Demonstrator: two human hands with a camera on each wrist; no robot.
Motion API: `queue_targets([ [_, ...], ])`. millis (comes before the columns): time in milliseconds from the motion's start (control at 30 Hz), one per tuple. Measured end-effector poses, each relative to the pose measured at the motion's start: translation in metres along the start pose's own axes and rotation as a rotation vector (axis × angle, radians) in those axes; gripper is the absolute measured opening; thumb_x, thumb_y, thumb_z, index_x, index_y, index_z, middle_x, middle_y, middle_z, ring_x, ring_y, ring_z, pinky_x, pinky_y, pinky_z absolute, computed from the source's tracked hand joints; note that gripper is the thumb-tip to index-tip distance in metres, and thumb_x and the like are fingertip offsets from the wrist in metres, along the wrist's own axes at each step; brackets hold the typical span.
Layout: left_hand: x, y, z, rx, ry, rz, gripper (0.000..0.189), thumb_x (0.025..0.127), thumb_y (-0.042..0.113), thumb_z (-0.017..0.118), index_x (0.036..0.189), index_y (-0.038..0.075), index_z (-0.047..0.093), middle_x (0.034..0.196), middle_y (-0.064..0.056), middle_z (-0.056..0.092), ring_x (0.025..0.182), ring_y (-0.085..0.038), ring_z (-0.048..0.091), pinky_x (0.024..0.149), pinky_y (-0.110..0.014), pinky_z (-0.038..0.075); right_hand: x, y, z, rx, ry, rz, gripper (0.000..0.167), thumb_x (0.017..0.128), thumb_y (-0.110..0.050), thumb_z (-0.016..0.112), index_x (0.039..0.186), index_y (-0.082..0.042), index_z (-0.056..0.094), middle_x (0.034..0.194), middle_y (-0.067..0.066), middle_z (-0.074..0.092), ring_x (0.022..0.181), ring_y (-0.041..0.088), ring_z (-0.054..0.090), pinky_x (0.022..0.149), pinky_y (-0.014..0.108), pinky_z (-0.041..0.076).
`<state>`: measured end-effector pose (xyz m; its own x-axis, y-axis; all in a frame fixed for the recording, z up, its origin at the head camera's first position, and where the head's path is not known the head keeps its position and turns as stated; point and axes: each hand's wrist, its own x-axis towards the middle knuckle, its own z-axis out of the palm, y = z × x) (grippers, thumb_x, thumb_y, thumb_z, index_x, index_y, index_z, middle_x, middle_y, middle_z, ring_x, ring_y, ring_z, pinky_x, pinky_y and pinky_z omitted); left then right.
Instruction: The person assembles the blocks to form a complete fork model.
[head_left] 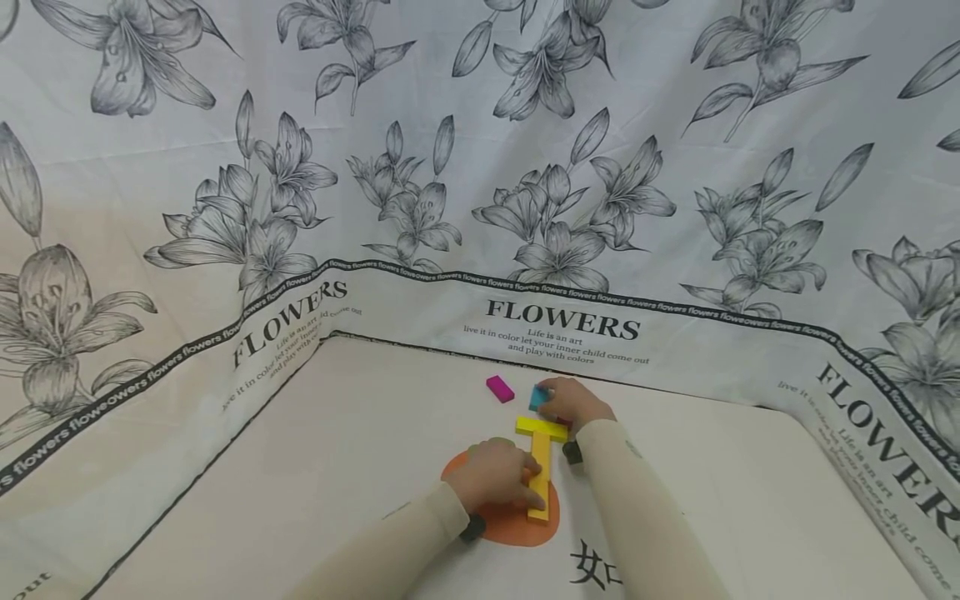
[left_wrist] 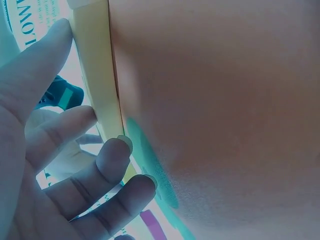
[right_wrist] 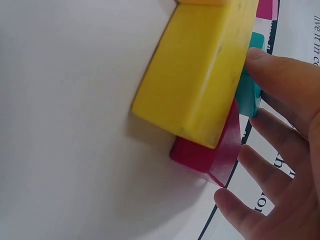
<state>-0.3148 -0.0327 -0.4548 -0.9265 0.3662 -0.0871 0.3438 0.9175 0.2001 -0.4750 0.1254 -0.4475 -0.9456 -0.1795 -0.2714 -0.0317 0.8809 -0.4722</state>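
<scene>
Toy blocks form a T shape in the head view: a yellow crosspiece (head_left: 542,429) above a yellow-orange stem (head_left: 539,450). My left hand (head_left: 491,473) rests against the stem; in the left wrist view, its thumb and index fingertips touch the side of a long pale block (left_wrist: 95,60). My right hand (head_left: 576,402) pinches a teal block (right_wrist: 246,95) between thumb and index finger, beyond the crosspiece. The other right-hand fingers spread near a dark red block (right_wrist: 220,157), which is partly hidden by the yellow block (right_wrist: 185,75).
A magenta block (head_left: 500,388) lies left of the teal one. Under the stem's lower part is an orange printed patch (head_left: 517,533) on the white table cover (head_left: 360,433). Behind and at both sides hangs a flower-printed cloth (head_left: 420,308).
</scene>
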Motion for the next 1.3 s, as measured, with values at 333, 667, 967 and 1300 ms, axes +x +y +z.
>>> queue_targets([
  [333,0.001,0.0,0.0,0.001,-0.006,-0.003,0.053,0.073,0.066,0.072,0.117,0.037,0.069,0.077,0.015,0.06,0.081,-0.01,0.05,0.075,-0.029,0.047,-0.007,0.0,-0.002,-0.056,0.008,-0.034,0.056,0.083,-0.033,0.075,0.136,-0.034,0.055,0.133,0.004,0.056,0.095,0.024,0.054,0.075,0.04,0.045],
  [667,0.004,0.0,0.001,-0.01,-0.023,-0.025,0.053,0.073,0.066,0.071,0.118,0.038,0.068,0.078,0.014,0.059,0.082,-0.011,0.049,0.076,-0.032,0.048,-0.014,0.0,-0.006,-0.127,0.012,-0.074,0.052,0.084,-0.038,0.072,0.133,-0.033,0.058,0.116,0.0,0.064,0.093,0.023,0.055,0.085,0.045,0.045],
  [967,-0.001,0.002,-0.002,-0.015,-0.034,-0.026,0.053,0.074,0.066,0.071,0.118,0.038,0.068,0.079,0.013,0.059,0.083,-0.012,0.05,0.076,-0.035,0.049,-0.016,0.004,-0.007,-0.15,-0.013,-0.086,0.051,0.086,-0.037,0.071,0.135,-0.032,0.057,0.096,-0.001,0.064,0.083,0.021,0.057,0.079,0.042,0.042],
  [1300,-0.001,0.0,0.002,-0.038,-0.019,-0.02,0.053,0.074,0.066,0.07,0.118,0.037,0.068,0.084,0.013,0.062,0.088,-0.014,0.049,0.08,-0.042,0.049,-0.019,0.007,-0.007,-0.155,-0.011,-0.092,0.048,0.088,-0.036,0.069,0.134,-0.032,0.058,0.117,0.001,0.06,0.099,0.023,0.053,0.087,0.045,0.041],
])
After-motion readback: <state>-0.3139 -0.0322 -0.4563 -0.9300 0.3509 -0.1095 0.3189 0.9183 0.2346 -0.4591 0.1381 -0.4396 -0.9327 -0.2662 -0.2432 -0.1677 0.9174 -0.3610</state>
